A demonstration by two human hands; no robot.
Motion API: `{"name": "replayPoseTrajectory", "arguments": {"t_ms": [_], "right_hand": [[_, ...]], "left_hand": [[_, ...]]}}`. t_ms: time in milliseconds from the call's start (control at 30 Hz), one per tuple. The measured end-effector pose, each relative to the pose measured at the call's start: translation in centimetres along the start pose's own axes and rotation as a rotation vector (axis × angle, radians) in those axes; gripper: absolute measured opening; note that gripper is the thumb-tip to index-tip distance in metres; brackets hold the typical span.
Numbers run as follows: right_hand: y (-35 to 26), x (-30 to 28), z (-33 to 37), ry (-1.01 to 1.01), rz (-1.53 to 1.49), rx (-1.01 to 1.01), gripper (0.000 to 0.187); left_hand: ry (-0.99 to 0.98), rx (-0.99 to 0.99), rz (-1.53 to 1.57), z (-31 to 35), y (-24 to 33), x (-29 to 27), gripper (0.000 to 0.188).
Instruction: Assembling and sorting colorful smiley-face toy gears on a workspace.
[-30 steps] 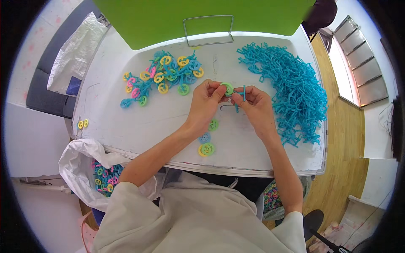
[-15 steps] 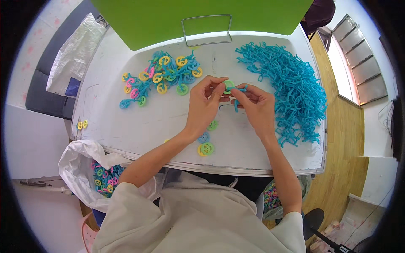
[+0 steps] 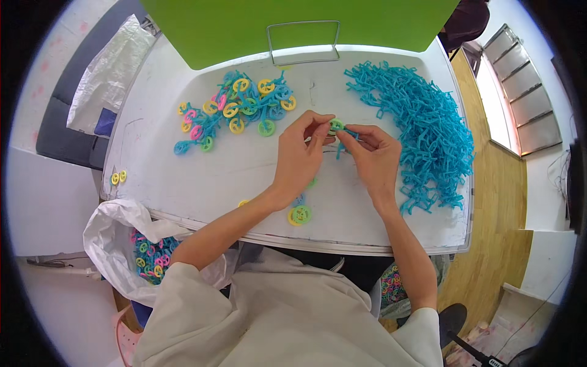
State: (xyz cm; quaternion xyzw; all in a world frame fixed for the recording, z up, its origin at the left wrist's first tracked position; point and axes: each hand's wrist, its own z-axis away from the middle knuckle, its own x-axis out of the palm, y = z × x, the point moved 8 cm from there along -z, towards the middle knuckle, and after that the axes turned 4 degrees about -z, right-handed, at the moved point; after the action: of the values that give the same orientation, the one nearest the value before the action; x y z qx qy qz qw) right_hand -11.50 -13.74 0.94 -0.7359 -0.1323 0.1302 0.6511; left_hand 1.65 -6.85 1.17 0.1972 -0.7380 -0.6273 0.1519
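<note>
Presently left hand: one green wheel; right hand: one blue piece.

- At the top, you have a big green board, with a bent metal wire on it.
- In the upper left, you can see a grey couch.
- A shiny white sheet lies on it, next to something dark blue.
- In your upper right corner is a dark, round-edged thing, too cut off to name.
- On your right is a wood floor, and a frame with panes above it.
- In the lower right, you have a black round thing.
- In the lower left is something pink with little holes.
</note>
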Motion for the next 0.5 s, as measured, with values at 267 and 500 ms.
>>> {"name": "replayPoseTrajectory", "arguments": {"t_ms": [267, 500], "right_hand": [[-1.7, 1.6, -0.1, -0.359, -0.279, 0.067, 0.026], [-2.8, 0.4, -0.4, -0.347, 0.096, -0.385, 0.026]], "left_hand": [[-0.006, -0.172, 0.177, -1.3, -0.3, -1.8, 0.018], [-0.392, -0.295, -0.143, -1.6, 0.0, -0.5, 0.021]]}}
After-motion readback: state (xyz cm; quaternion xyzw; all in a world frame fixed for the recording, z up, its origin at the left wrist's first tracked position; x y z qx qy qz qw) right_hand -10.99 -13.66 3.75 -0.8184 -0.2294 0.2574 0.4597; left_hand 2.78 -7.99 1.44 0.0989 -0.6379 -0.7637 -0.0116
